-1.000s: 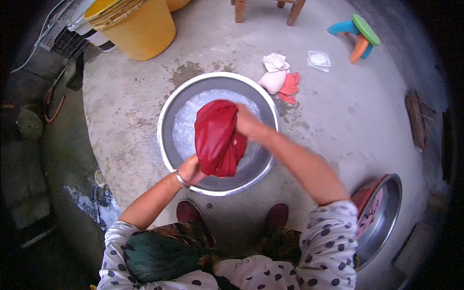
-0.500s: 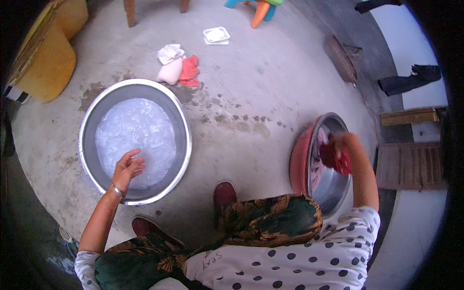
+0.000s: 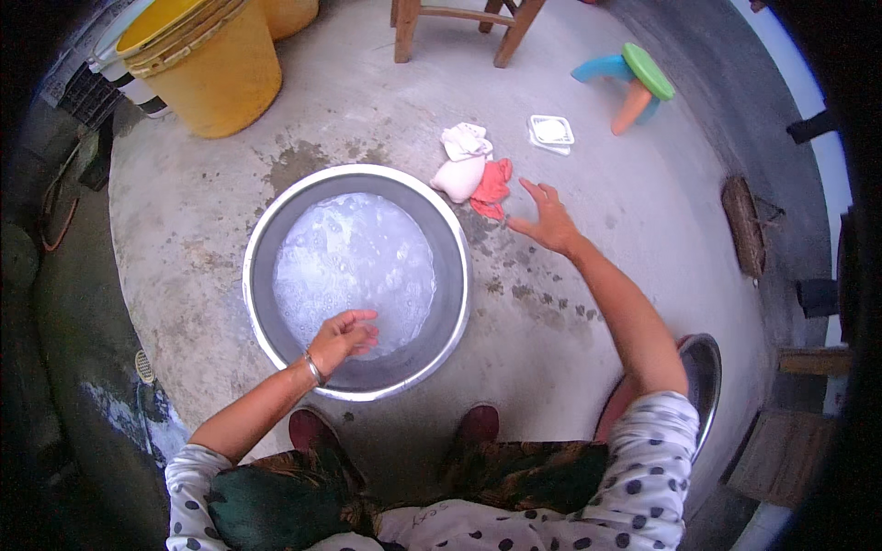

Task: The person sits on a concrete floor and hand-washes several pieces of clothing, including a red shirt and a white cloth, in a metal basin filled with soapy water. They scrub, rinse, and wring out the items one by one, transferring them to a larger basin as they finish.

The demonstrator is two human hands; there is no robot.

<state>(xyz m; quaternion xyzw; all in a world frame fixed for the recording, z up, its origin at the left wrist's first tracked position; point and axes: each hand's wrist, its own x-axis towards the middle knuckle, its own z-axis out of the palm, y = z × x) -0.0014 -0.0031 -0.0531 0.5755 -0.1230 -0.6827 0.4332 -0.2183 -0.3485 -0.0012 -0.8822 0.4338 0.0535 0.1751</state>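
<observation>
A wide metal basin (image 3: 447,207) of cloudy, soapy water stands on the floor in front of me. Above its near side hovers my left hand (image 3: 342,340), empty, its fingers loosely curled and apart; a bracelet circles the wrist. My right hand (image 3: 547,219) reaches forward with thumb and fingers spread, holding nothing. Just beyond its fingertips lies a small coral-red cloth (image 3: 491,188), with a pale pink cloth bundle (image 3: 459,178) and a white patterned cloth (image 3: 467,140) against it. Partly behind my right forearm sits a second basin (image 3: 706,386), reddish outside; its contents are hidden.
Yellow buckets (image 3: 216,83) stand at the far left, near a wooden stool (image 3: 459,13). A white plastic tray (image 3: 551,130) lies past the cloths, and a small green-topped stool (image 3: 649,72) stands farther right. Wet patches mark the concrete floor (image 3: 542,367). A brown elongated object (image 3: 742,225) lies by the right wall.
My right hand has let go of the dark red cloth at the right-hand basin and swung forward to the cloths on the floor. The view has turned left; my left hand stays over the water.
</observation>
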